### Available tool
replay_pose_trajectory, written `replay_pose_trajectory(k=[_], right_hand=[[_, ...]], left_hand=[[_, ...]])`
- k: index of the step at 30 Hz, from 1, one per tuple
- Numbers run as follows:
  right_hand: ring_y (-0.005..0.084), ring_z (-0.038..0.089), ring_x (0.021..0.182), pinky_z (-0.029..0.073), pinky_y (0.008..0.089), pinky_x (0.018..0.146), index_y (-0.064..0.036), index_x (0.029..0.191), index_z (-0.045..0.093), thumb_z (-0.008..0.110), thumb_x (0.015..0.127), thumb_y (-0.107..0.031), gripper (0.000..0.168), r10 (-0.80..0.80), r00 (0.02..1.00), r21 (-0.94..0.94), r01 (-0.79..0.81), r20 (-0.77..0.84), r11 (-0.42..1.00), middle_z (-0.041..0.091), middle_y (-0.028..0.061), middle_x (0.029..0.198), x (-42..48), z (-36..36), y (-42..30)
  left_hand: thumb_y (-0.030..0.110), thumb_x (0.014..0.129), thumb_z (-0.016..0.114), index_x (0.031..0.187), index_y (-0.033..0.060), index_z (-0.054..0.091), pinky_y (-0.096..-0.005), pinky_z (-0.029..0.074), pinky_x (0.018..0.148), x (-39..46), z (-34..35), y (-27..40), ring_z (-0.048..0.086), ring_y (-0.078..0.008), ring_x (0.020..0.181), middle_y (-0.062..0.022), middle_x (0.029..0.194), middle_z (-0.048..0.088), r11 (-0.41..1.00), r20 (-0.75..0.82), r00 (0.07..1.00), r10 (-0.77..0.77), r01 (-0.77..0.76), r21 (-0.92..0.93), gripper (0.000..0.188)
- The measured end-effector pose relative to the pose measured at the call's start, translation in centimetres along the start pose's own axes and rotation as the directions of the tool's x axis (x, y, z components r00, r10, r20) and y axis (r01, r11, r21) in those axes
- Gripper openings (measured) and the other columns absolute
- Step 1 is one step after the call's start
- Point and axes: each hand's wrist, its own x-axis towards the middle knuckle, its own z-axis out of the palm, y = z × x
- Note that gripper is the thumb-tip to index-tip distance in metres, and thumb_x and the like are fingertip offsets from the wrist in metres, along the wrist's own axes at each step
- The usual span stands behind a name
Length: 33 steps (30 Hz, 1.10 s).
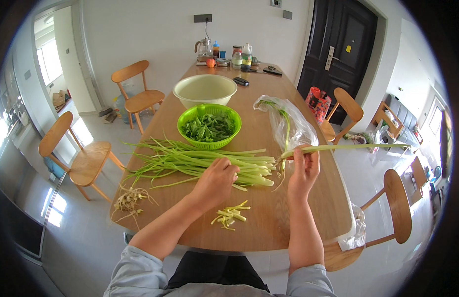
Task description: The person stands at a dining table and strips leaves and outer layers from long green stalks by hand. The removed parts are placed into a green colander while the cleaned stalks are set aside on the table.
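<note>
My right hand (304, 170) pinches a long celery stalk (348, 147), which reaches out to the right past the table edge. At its left end are thin pale roots (280, 165). My left hand (218, 182) is curled above the front of a celery stalk pile (177, 157); whether its fingers hold something is hidden. The pile lies crosswise, leafless tips left and thick pale ends right. A green plastic colander (210, 144) behind it holds celery leaves (209, 126). Thin green stems (287, 126) lie along a clear plastic bag (292, 126) beyond my right hand.
Root scraps (131, 200) lie at the table's left front, and short yellowish stalk pieces (231, 214) near the front edge. A cream basin (205, 91) stands behind the colander. Farther back are a glass kettle (205, 48), an apple (210, 63) and jars (236, 57). Wooden chairs (92, 163) flank the table.
</note>
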Motion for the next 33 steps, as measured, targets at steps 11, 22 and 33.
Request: replay_pose_trajectory(k=[11,22,33], right_hand=[[0.0054,0.048,0.064,0.039,0.0203,0.058,0.0,0.089,0.052,0.053,0.089,0.0,0.001,0.024,0.997,-0.058,-0.02,0.068,0.998,0.054,0.0,0.074,-0.8,0.6,0.5],[0.005,0.049,0.063,0.039,0.0219,0.057,-0.002,0.088,0.056,0.061,0.086,-0.007,0.007,0.242,0.933,-0.161,-0.204,0.268,0.966,0.055,-0.0003,0.07,-1.5,1.0,1.1],[0.0107,0.055,0.066,0.045,0.0266,0.061,0.0,0.092,0.059,0.062,0.086,-0.011,0.013,0.317,0.84,-0.319,-0.185,0.439,0.93,0.061,0.0039,0.073,-2.5,1.7,1.4]], left_hand=[[0.014,0.075,0.067,0.082,0.0072,0.058,-0.0375,0.046,0.071,-0.2,3.2,0.8,0.054,-0.0254,0.083,-0.0073,0.083,0.05,0.95,0.218,0.968,0.124,-0.18,0.255,0.013],[0.008,0.084,0.061,0.095,0.0018,0.057,-0.0363,0.048,0.073,-0.4,3.8,-1.0,0.058,-0.0295,0.084,-0.0125,0.088,0.057,0.992,0.121,0.99,-0.077,0.088,-0.094,0.013],[0.006,0.085,0.064,0.098,-0.001,0.061,-0.0252,0.048,0.07,-0.3,3.4,-0.5,0.058,-0.0085,0.076,-0.0036,0.084,0.064,0.638,0.286,0.891,-0.353,0.452,-0.623,0.015]])
